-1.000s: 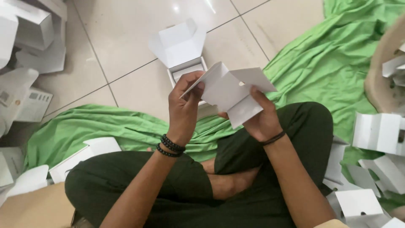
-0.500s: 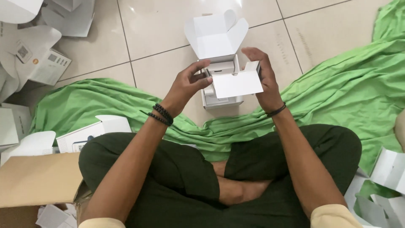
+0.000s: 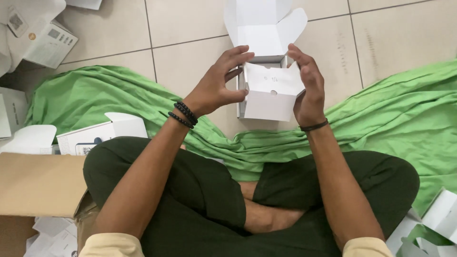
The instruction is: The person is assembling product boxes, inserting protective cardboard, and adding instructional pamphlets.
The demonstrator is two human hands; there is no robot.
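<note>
A small white cardboard box [image 3: 247, 102] stands open on the tile floor, its lid [image 3: 264, 24] tipped back away from me. A folded white cardboard insert [image 3: 272, 90] sits in the box's mouth. My left hand [image 3: 216, 85] curls around its left side, thumb on the left wall and fingers arched over the back corner. My right hand [image 3: 308, 90] clasps its right side. Both wrists wear dark bands. I sit cross-legged in dark trousers behind the box.
A green cloth [image 3: 381, 119] spreads over the floor under my legs. A brown carton [image 3: 38, 183] lies at the left, with a white printed box [image 3: 100, 135] beside it. More white boxes lie at the top left [image 3: 43, 38] and bottom right [image 3: 440, 219].
The folded insert, held up near my chest a second ago, has come down into the open box on the floor. My view has tilted forward over the box.
</note>
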